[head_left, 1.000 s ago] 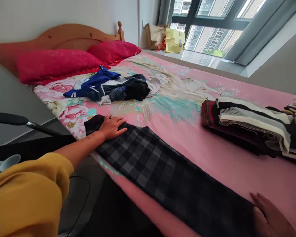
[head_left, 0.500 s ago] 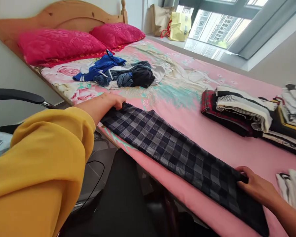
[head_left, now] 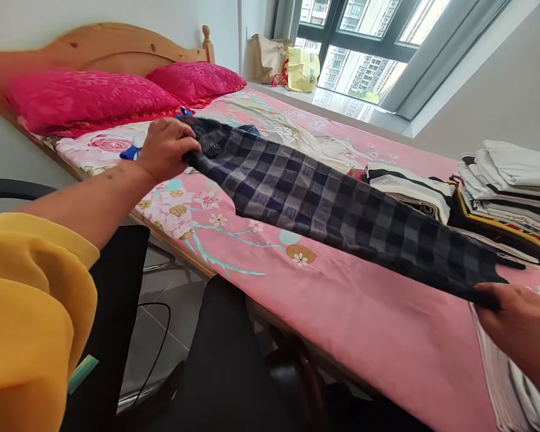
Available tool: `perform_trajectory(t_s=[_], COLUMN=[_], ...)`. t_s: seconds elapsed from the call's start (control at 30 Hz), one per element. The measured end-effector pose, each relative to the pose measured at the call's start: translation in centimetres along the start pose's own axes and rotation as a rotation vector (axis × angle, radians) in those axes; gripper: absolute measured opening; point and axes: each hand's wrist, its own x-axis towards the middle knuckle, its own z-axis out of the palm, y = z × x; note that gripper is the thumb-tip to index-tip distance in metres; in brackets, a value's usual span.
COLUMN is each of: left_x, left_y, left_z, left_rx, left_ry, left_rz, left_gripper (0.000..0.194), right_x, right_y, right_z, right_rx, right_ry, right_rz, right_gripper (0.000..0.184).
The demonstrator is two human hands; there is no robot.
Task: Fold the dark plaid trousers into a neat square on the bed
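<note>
A pair of dark checked trousers [head_left: 342, 207], doubled lengthwise, is stretched in the air above the bed. My left hand [head_left: 168, 147] grips the waist end, where a button shows. At the far right my right hand [head_left: 517, 315] is closed round the leg end. Between the two hands the cloth slants down to the right. Behind the waist end, the trousers hide most of a heap of clothes; a bit of blue cloth [head_left: 129, 153] sticks out to the left.
Folded garments, a striped one [head_left: 409, 183] and a tall stack [head_left: 504, 192], lie on the pink bed sheet [head_left: 369, 336]. More pale clothes [head_left: 517, 384] are at the lower right. Red pillows [head_left: 99, 99] rest by the headboard [head_left: 117, 45]. A chair armrest [head_left: 9, 188] is at the left.
The trousers have been lifted off the bed, and both hands have gone up with them. My left hand has moved up and left; the view has shifted slightly.
</note>
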Motion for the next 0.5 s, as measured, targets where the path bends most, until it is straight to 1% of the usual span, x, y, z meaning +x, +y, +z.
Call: perform_trajectory(t_s=[0.03, 0.1, 0.17, 0.2, 0.23, 0.3, 0.33, 0.37, 0.43, 0.5], left_x=[-1.4, -4.7, -8.2, -9.7, -11.0, -12.7, -13.1, -13.3, -13.3, -13.1], left_y=[0.1, 0.5, 1.1, 1.5, 2.1, 3.8, 4.9, 6.2, 9.2, 12.2], left_z=[1.1, 3.6, 5.7, 6.4, 6.8, 6.8, 6.5, 6.2, 5.7, 5.8], left_rx=[-0.012, -0.049, -0.1, -0.108, -0.114, -0.119, -0.138, -0.171, -0.259, -0.328], left_ry=[-0.048, -0.189, -0.333, -0.346, -0.337, -0.255, -0.231, -0.236, -0.316, -0.396], left_rz=[0.018, 0.067, 0.123, 0.12, 0.111, 0.077, 0.082, 0.109, 0.217, 0.332], left_gripper=[0.034, 0.031, 0.028, 0.033, 0.042, 0.06, 0.064, 0.066, 0.061, 0.056], right_x=[-1.2, -3.9, -6.4, -7.5, -8.3, -9.3, -9.5, -9.6, -9.6, -9.6], right_y=[-1.0, -2.6, -3.6, -3.8, -3.9, -3.8, -3.8, -3.8, -3.9, -3.8], right_z=[0.8, 2.7, 4.5, 5.2, 5.6, 5.9, 5.9, 5.7, 5.6, 5.7], right_rx=[-0.025, -0.013, 0.053, 0.088, 0.12, 0.168, 0.185, 0.198, 0.215, 0.23], right_ry=[-0.004, -0.09, -0.183, -0.191, -0.174, -0.116, -0.106, -0.108, -0.125, -0.161], right_rz=[-0.06, -0.136, -0.155, -0.146, -0.124, -0.072, -0.057, -0.04, 0.012, 0.087], right_gripper=[0.028, 0.027, 0.029, 0.03, 0.032, 0.033, 0.034, 0.035, 0.038, 0.042])
